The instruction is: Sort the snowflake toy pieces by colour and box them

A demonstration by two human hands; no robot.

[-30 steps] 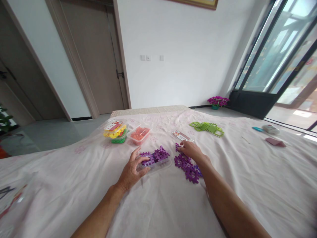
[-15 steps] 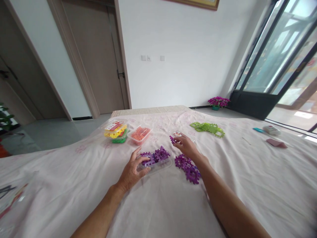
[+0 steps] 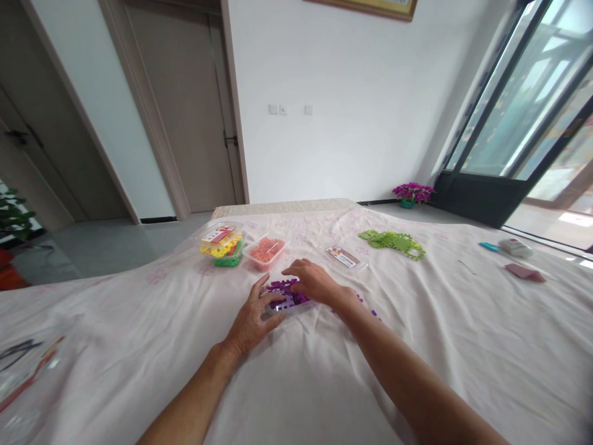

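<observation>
A clear plastic box [image 3: 301,308] of purple interlocking building pieces [image 3: 283,301] lies in front of me. My left hand [image 3: 252,318] grips its left end, thumb at the near side and fingers over the rim. Over the box's right part is my right hand [image 3: 315,282], fingers curled down onto the purple pieces. Its fingertips are partly hidden, with a purple piece at them. More purple pieces [image 3: 374,314] lie on the cloth, mostly covered by my right wrist and forearm. Beyond my right hand rests a clear lid [image 3: 343,256] with a printed label.
Behind the box stand a tub of orange pieces [image 3: 267,250] and stacked tubs of yellow and green pieces [image 3: 222,246]. Linked light-green pieces [image 3: 393,242] lie at the back right. A pink cloth [image 3: 525,272] and white packet [image 3: 516,248] are far right; a plastic bag [image 3: 34,371] is left.
My right hand has moved left and nearer with a purple piece, from beside the lid to over the box. The lid is now uncovered. My left hand keeps its hold.
</observation>
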